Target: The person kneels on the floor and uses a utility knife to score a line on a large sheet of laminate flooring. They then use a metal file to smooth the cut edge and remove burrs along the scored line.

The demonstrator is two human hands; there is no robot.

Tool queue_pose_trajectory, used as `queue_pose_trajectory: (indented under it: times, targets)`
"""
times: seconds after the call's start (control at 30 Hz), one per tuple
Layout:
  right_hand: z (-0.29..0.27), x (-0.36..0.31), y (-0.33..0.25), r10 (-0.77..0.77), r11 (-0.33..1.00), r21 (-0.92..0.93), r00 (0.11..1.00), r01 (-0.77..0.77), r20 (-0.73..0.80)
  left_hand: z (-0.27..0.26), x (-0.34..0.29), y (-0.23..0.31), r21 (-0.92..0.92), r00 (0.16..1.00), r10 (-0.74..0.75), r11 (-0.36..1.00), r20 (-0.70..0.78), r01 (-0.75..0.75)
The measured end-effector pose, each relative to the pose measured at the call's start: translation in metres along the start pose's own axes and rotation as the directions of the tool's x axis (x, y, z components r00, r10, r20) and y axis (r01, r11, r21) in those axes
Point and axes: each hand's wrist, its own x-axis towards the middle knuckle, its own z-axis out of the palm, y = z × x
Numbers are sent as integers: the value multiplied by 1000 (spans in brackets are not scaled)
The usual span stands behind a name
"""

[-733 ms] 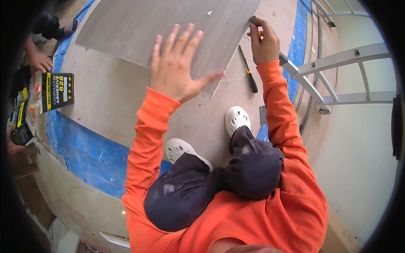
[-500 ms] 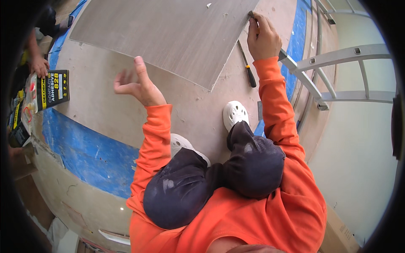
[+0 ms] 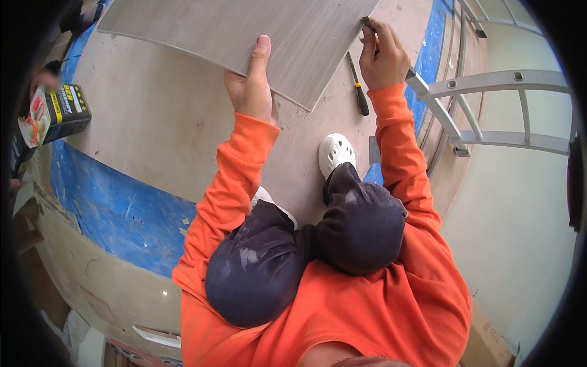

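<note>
A grey wood-grain panel [image 3: 244,37] spans the top of the view. My left hand [image 3: 252,92] grips its near edge, thumb flat on top and the fingers curled out of sight underneath. At the panel's right edge my right hand [image 3: 384,58] is closed in a pinch on a small dark-ended thing [image 3: 365,22]. Most of that thing is hidden in my fingers, so its kind does not show. Just below my right hand, a long narrow tool with a black and orange handle [image 3: 362,101] lies on the brown floor board [image 3: 153,110].
An aluminium ladder [image 3: 495,82] stands at the right by the pale wall. On the left sits a black and yellow adhesive can [image 3: 73,113], with a person's blurred hand [image 3: 47,79] beside it. Blue sheeting [image 3: 122,208] borders the board. My white clog [image 3: 336,153] rests on it.
My left hand has gone from open in the air to gripping the panel's near edge, which now looks slightly raised. The other person's hand has left the can's top. My right hand stays about where it was.
</note>
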Motion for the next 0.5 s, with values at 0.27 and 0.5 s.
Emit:
queue_pose_trajectory:
  times: [0.27,0.5]
  targets:
    - [-11,-29,-35,-76,997,-10,997,76,-4,-7,-2,2,21,1000,24,999,4,-24]
    - [-38,-68,-85,-213,976,67,971,207,106,-9,-1,0,20,1000,-2,1000,-18,3]
